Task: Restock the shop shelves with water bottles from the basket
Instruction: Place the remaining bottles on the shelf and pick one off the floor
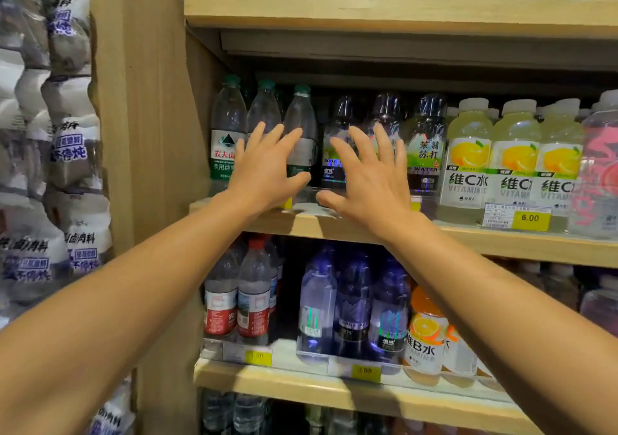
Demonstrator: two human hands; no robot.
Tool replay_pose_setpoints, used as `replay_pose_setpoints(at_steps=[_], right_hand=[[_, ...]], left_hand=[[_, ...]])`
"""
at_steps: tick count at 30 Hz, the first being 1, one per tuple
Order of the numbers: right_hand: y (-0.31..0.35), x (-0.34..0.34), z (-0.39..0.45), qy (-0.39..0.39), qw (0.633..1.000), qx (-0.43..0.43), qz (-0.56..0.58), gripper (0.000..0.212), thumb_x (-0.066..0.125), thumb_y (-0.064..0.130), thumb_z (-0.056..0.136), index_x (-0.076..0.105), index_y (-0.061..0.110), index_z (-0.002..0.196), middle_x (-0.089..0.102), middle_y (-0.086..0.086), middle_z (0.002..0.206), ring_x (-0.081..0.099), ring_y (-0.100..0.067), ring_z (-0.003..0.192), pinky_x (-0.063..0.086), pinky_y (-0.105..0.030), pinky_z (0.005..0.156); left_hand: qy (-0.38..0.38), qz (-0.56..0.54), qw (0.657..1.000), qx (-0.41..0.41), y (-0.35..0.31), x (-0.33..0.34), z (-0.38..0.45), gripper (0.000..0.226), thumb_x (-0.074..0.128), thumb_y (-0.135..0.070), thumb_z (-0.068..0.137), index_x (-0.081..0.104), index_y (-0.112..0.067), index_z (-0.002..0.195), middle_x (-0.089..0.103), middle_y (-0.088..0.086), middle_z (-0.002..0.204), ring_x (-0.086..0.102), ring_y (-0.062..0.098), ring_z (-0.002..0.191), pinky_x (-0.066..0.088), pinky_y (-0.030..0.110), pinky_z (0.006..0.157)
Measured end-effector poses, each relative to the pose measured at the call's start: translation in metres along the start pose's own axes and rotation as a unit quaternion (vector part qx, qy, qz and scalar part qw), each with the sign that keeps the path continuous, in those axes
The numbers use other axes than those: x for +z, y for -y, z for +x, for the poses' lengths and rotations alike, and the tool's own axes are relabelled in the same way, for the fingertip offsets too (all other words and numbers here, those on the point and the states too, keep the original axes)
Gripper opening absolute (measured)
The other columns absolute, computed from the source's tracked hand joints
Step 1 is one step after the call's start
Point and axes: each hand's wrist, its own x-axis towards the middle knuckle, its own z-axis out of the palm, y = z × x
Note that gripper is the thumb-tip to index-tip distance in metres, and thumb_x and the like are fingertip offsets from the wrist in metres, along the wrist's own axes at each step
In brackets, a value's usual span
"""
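Both my arms reach up to the middle wooden shelf [334, 225]. My left hand [267, 167] is spread with straight fingers in front of the green-capped water bottles [227, 126]; whether it touches them I cannot tell. My right hand [368, 173] is likewise spread with straight fingers before the dark-labelled soda water bottles [426, 137]. Neither hand holds anything. The basket is out of view.
Yellow vitamin C drinks [468, 153] stand to the right on the same shelf, behind a 6.00 price tag [530, 217]. The shelf below carries red-labelled water [249, 300], blue bottles [354, 300] and orange drinks [424, 331]. Bagged goods [67, 167] hang left of the wooden post [143, 133].
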Motion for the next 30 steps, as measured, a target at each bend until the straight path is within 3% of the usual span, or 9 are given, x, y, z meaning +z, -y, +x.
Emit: replay_pose_setpoints(at_steps=[4, 8, 13, 17, 20, 24, 28, 30], right_hand=[[0.024, 0.001, -0.047, 0.018, 0.999, 0.01, 0.046, 0.087, 0.06, 0.066, 0.08, 0.026, 0.028, 0.151, 0.017, -0.004, 0.161, 0.001, -0.034, 0.149, 0.005, -0.059, 0.117], [0.045, 0.006, -0.115, 0.049, 0.994, 0.02, 0.091, 0.087, 0.065, 0.061, 0.078, 0.032, 0.024, 0.15, 0.022, -0.006, 0.16, 0.007, -0.036, 0.148, 0.007, -0.059, 0.116], [0.066, 0.021, -0.218, 0.112, 0.985, 0.018, 0.13, 0.088, 0.071, 0.06, 0.073, 0.04, 0.022, 0.147, 0.031, -0.007, 0.156, 0.017, -0.038, 0.146, 0.018, -0.063, 0.112], [0.076, 0.026, -0.295, 0.185, 0.97, 0.01, 0.158, 0.087, 0.071, 0.059, 0.075, 0.038, 0.023, 0.147, 0.032, -0.008, 0.155, 0.019, -0.039, 0.145, 0.019, -0.063, 0.111], [0.083, 0.022, -0.353, 0.251, 0.95, 0.004, 0.186, 0.086, 0.069, 0.059, 0.078, 0.034, 0.024, 0.149, 0.026, -0.005, 0.158, 0.013, -0.035, 0.147, 0.016, -0.06, 0.114], [0.09, 0.017, -0.434, 0.343, 0.914, -0.005, 0.218, 0.088, 0.07, 0.059, 0.077, 0.035, 0.023, 0.149, 0.027, -0.006, 0.158, 0.014, -0.036, 0.147, 0.019, -0.06, 0.114], [0.097, 0.011, -0.51, 0.447, 0.868, -0.005, 0.217, 0.091, 0.064, 0.066, 0.077, 0.027, 0.028, 0.151, 0.02, -0.004, 0.16, 0.009, -0.032, 0.148, 0.013, -0.056, 0.117], [0.102, 0.006, -0.539, 0.496, 0.84, -0.006, 0.221, 0.092, 0.065, 0.064, 0.077, 0.025, 0.028, 0.152, 0.016, -0.003, 0.161, 0.007, -0.032, 0.149, 0.011, -0.054, 0.118]], left_hand=[[0.005, -0.098, 0.995, -0.012, 0.0, -0.003, -0.069, 0.077, 0.064, -0.048, 0.088, 0.029, -0.028, 0.154, 0.028, 0.006, 0.161, 0.012, 0.03, 0.151, 0.016, 0.056, 0.12], [0.041, -0.191, 0.98, -0.028, -0.004, 0.0, -0.152, 0.077, 0.062, -0.047, 0.084, 0.037, -0.02, 0.151, 0.034, 0.007, 0.158, 0.019, 0.028, 0.15, 0.015, 0.041, 0.123], [0.118, -0.232, 0.961, -0.098, -0.014, 0.026, -0.255, 0.078, 0.062, -0.044, 0.078, 0.042, -0.017, 0.148, 0.038, 0.013, 0.155, 0.028, 0.03, 0.147, 0.016, 0.032, 0.119], [0.175, -0.228, 0.946, -0.148, -0.025, 0.044, -0.344, 0.073, 0.069, -0.037, 0.089, 0.036, -0.019, 0.152, 0.032, 0.008, 0.159, 0.021, 0.025, 0.15, 0.017, 0.037, 0.121], [0.229, -0.225, 0.927, -0.196, -0.04, 0.047, -0.411, 0.071, 0.067, -0.04, 0.091, 0.035, -0.021, 0.152, 0.03, 0.006, 0.16, 0.019, 0.025, 0.15, 0.017, 0.037, 0.121], [0.26, -0.207, 0.908, -0.257, -0.068, 0.034, -0.494, 0.069, 0.061, -0.045, 0.08, 0.056, -0.005, 0.136, 0.055, 0.02, 0.14, 0.047, 0.034, 0.133, 0.026, 0.029, 0.112], [0.319, -0.183, 0.875, -0.316, -0.086, 0.019, -0.567, 0.078, 0.058, -0.048, 0.077, 0.049, -0.007, 0.144, 0.046, 0.019, 0.148, 0.041, 0.033, 0.14, 0.023, 0.032, 0.117], [0.338, -0.184, 0.851, -0.358, -0.093, 0.011, -0.597, 0.076, 0.06, -0.045, 0.08, 0.046, -0.01, 0.146, 0.042, 0.015, 0.152, 0.037, 0.03, 0.143, 0.019, 0.027, 0.116]])
